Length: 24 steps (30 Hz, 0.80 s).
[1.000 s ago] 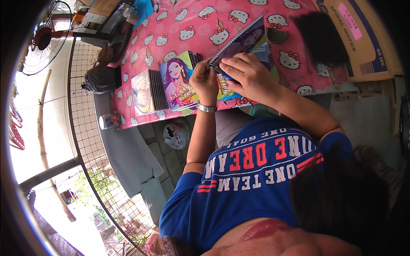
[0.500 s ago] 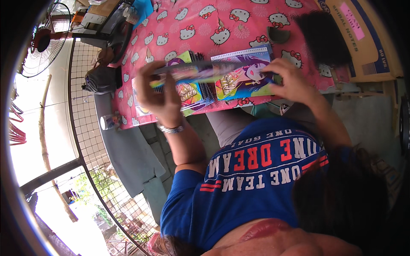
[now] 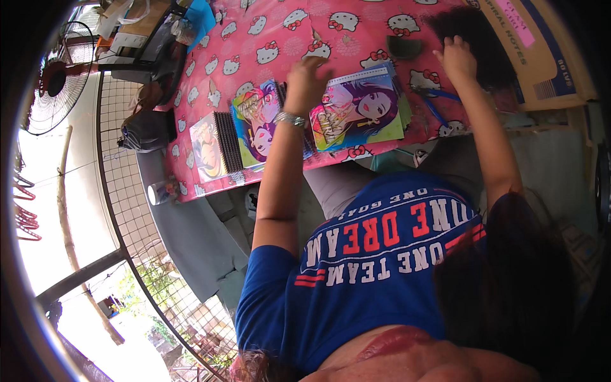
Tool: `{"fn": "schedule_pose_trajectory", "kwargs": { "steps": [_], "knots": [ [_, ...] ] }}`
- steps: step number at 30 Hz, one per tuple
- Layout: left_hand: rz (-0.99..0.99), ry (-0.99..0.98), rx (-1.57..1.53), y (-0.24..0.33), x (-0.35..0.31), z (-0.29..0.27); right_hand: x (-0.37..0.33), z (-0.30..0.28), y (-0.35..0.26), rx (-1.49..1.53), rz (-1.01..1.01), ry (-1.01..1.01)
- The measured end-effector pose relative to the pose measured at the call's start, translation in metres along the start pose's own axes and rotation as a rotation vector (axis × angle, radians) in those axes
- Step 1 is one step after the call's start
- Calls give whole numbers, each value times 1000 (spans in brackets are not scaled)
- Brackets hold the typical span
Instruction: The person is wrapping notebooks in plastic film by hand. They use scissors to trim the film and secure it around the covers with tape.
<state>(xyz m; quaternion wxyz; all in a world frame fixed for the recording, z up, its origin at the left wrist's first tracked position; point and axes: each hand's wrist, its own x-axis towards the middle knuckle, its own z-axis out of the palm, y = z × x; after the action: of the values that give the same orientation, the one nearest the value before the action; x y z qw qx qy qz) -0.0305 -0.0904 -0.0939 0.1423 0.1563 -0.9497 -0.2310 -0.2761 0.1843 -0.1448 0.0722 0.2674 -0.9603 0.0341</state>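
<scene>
My right hand (image 3: 459, 60) reaches to the near edge of a black bristly pile (image 3: 490, 48), fingers apart. Nothing shows in its grasp. My left hand (image 3: 307, 86) hovers over the table between two stacks, fingers loosely bent and apart, no object visible in it. Under and right of it lies a stack of loose notebook sheets (image 3: 363, 111) with an illustrated cover and punched holes along the far edge. Left of my forearm are notebooks with black spiral binding (image 3: 253, 127), and beside them a paler spiral notebook stack (image 3: 207, 149).
A blue-handled tool (image 3: 442, 95) lies right of the loose sheets. A dark curved piece (image 3: 405, 47) rests farther back on the pink patterned tablecloth (image 3: 267, 57). A cardboard box (image 3: 547, 57) stands at right, a fan (image 3: 60, 79) at far left. A small jar (image 3: 159, 192) sits at the left corner.
My left hand has let go of a blurred notebook and moved right and away from me. My right hand has moved from beside the loose sheets to the black pile.
</scene>
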Motion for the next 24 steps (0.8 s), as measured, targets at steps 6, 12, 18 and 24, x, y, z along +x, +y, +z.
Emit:
{"fn": "schedule_pose_trajectory", "kwargs": {
  "steps": [6, 12, 18, 24],
  "knots": [
    [-62, -348, 7, 17, 9, 41, 18, 32, 18, 2, -104, 75],
    [-65, -126, -123, 1, -1, 34, 25, -4, 8, 333, -30, 75],
    [154, 118, 48, 77, -17, -42, -4, -44, 12, 857, -233, 411],
    [223, 178, 398, 100, -62, -34, -106, -71, -44, 1668, -159, -191]
  ]
}}
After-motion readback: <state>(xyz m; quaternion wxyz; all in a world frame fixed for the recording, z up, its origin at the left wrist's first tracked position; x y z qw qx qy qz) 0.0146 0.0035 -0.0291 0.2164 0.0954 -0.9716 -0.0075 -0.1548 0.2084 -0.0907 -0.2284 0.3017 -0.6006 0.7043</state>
